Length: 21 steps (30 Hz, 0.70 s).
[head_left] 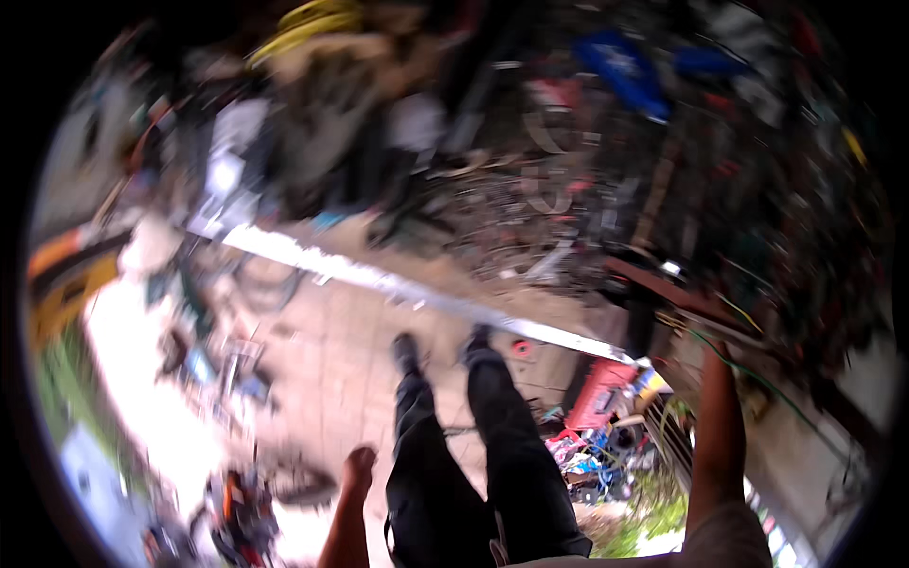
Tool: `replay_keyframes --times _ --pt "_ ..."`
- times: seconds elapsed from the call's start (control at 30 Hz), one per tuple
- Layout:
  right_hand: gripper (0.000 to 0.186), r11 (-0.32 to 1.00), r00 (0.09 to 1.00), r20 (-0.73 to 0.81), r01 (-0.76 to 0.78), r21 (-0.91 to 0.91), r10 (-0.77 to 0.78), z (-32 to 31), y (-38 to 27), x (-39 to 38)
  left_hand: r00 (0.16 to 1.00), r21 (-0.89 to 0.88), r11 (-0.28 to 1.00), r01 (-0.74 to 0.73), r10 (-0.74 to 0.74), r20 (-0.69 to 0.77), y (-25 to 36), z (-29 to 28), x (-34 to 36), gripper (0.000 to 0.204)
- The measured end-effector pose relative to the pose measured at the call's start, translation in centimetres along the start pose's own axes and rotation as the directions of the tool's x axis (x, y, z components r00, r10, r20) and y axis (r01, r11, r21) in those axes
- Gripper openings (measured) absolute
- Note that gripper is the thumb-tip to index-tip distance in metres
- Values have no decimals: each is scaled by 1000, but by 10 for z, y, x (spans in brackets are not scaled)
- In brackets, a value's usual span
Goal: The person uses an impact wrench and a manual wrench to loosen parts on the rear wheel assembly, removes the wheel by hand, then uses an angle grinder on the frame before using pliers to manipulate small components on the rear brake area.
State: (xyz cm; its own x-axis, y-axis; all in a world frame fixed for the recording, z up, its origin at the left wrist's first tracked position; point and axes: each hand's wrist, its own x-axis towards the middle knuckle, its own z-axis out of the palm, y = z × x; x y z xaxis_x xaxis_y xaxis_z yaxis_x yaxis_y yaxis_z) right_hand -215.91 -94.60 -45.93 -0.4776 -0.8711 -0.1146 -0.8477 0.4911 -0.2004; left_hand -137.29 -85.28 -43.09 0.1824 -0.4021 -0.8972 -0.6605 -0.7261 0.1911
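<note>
My left hand (360, 462) hangs at the lower middle beside my dark-trousered legs, blurred, its fingers unclear. My right hand (715, 336) reaches to a reddish-brown board (653, 279) at the right; its fingers are hidden or smeared. A thin green cord (772, 386) runs close by that hand. A long pale bar (379, 284) crosses in front of my feet (407, 350), and a small red ring (521, 348) lies beside them on the tiled floor (331, 369).
Blurred dark clutter (597, 189) fills the upper view, with blue items (620, 71) and yellow coils (298, 28). A yellow object (76, 293) stands at the left edge, tools and parts (232, 511) at the lower left, and a red box (601, 388) with mixed items at the right.
</note>
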Motion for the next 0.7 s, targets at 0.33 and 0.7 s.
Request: replay_keyframes --times 0.33,0.7 --pt "37 953 936 304 -239 184 176 -23 -11 -155 988 -321 946 -37 -15 -157 62 -12 -60 43" --pt "27 935 727 682 -184 304 -79 -2 -254 -261 976 -492 871 0 -107 -190 -92 -16 -84 48"
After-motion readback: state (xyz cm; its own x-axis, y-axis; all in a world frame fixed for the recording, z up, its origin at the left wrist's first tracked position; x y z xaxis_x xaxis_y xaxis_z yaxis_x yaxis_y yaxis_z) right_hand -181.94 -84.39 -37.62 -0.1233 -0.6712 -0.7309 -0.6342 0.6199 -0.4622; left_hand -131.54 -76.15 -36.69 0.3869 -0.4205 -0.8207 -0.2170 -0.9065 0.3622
